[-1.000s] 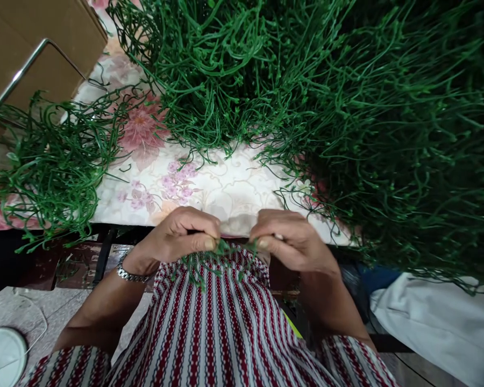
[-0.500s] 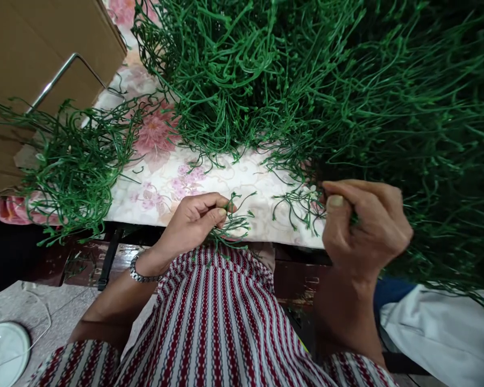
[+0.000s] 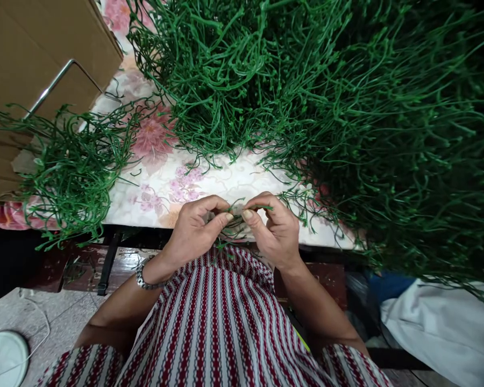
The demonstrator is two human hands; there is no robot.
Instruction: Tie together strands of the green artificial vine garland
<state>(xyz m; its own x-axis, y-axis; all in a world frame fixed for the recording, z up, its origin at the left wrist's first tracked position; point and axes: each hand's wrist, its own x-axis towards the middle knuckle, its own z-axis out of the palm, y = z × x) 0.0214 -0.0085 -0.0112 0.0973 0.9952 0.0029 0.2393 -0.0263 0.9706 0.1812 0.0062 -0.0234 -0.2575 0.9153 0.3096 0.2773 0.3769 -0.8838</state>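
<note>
My left hand [image 3: 199, 226] pinches a thin green plastic-looking stem [image 3: 237, 203] between thumb and forefinger, just above the table's front edge. Close on its right, my right hand [image 3: 275, 228] is also closed in a pinch, with a small green stem piece [image 3: 262, 207] showing at its fingertips. The fingertips of both hands almost meet. Several loose green stems [image 3: 232, 234] hang below them, near my lap. Whether the two held pieces touch is too small to make out.
A large heap of green stems [image 3: 242, 70] covers the back and right of the flowered tablecloth [image 3: 153, 183]. A smaller pile [image 3: 76, 177] lies at left by a cardboard box [image 3: 36, 59] and a bent metal rod [image 3: 52, 86]. A white round object [image 3: 4, 357] stands low at left.
My right hand has moved left from the edge of the big heap to meet my left hand, bringing a green stem piece. The left hand has stayed nearly in place.
</note>
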